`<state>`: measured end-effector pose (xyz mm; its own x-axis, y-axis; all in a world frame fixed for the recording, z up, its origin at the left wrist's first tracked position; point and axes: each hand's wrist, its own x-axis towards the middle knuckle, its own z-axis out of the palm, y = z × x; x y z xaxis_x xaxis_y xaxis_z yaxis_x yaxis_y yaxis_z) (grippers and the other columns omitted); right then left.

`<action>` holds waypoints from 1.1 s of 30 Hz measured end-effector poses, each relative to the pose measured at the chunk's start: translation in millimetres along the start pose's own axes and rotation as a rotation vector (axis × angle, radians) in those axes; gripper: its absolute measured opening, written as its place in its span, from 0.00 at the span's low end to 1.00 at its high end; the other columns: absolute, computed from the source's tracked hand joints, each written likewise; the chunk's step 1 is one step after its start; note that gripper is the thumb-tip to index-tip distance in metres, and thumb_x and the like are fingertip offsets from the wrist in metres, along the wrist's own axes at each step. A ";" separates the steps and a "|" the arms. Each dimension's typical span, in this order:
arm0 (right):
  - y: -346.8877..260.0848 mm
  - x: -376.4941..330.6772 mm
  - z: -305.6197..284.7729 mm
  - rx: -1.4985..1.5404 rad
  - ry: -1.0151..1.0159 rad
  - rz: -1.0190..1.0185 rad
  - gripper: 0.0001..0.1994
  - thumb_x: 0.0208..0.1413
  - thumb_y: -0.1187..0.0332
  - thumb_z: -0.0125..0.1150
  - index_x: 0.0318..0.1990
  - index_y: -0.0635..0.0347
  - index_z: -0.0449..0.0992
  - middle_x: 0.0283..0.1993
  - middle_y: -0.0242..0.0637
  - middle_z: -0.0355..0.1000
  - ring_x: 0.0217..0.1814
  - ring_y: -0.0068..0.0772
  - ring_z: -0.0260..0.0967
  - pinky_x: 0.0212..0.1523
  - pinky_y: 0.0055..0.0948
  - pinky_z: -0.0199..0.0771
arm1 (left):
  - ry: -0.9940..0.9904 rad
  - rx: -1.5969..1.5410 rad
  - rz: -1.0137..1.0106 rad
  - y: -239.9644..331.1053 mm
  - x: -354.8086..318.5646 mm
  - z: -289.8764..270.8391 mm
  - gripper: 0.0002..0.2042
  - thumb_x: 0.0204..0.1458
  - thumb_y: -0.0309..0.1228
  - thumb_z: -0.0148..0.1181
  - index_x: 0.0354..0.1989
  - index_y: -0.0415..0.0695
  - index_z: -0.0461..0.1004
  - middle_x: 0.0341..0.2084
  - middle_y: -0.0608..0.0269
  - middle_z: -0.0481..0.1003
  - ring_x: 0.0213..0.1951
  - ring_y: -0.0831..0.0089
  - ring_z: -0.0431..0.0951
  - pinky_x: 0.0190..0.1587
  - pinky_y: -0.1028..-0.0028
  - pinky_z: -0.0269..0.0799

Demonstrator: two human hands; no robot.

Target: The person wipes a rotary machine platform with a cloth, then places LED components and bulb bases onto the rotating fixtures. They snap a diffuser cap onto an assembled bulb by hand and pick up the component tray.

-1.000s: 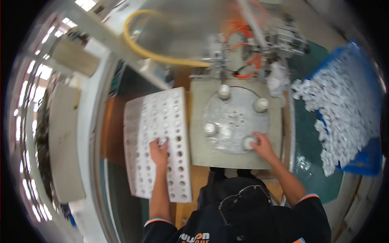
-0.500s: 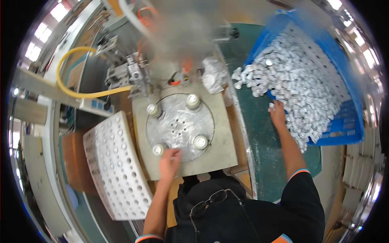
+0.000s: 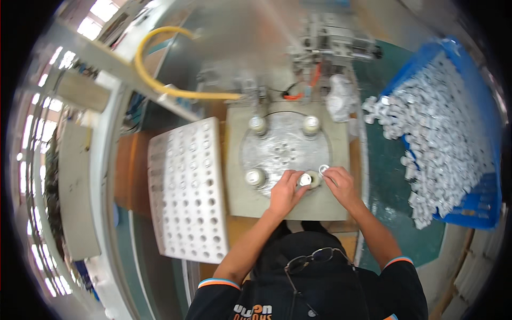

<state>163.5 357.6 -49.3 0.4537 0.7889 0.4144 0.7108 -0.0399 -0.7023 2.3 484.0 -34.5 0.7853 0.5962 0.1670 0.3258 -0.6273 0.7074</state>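
My left hand pinches a small white round cap between thumb and fingertips, at the near right holder of a round metal turntable. Just right of that holder, my right hand grips another small white round cap, tilted with its rim showing. The turntable carries more pale cylindrical holders with white tops: one at near left, one at far left and one at far right. Fingers partly cover the near right holder.
At the right, a blue crate lies tipped, small white caps spilling onto the green tabletop. A white tray with rows of holes stands left of the turntable. Behind are a yellow hose, metal machine parts and crumpled white cloth.
My right hand has come from the pile of caps to the turntable, bringing a cap. My left hand has shifted from the near left holder to the near right one and now holds a cap.
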 end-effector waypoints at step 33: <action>194.8 -51.7 -198.9 -0.981 -0.455 0.473 0.10 0.47 0.73 0.56 0.39 0.58 0.66 0.35 0.43 0.70 0.36 0.46 0.73 0.33 0.41 0.73 | -0.188 0.095 0.021 -5.0 9.9 42.0 0.22 0.43 0.31 0.64 0.49 0.46 0.68 0.41 0.58 0.68 0.36 0.56 0.74 0.37 0.63 0.72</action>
<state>385.4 187.1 -92.4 0.6905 0.7074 -0.1512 0.7225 -0.6846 0.0969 30.5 472.0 -65.2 0.8741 0.4838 0.0437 0.3492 -0.6884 0.6357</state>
